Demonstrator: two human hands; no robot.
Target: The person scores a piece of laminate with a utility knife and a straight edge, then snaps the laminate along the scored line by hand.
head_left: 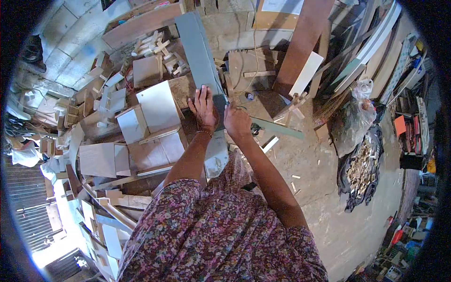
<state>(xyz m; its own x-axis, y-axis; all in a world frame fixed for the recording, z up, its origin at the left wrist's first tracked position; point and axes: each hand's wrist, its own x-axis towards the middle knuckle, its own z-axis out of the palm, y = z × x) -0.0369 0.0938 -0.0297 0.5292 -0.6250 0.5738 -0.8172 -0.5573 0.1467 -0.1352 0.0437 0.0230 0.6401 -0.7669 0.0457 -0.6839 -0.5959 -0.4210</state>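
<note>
A long grey board [197, 47] stretches away from me, its near part under my left hand [205, 110]. That hand lies flat on the board with its fingers stretched out. Close beside it, at the board's right edge, my right hand [237, 123] is closed in a fist. A thin, shiny sliver shows by its fingertips along the edge, but its kind is too small to make out. Beneath the hands, a greenish-grey strip [277, 128] sticks out to the right.
White and wooden box-like pieces [159, 110] crowd the left. A brown plank [303, 47] leans at the back, near upright boards and strips [376, 42]. On the right floor lie a clear plastic bag [354, 122] and a black sheet with wood offcuts [361, 169].
</note>
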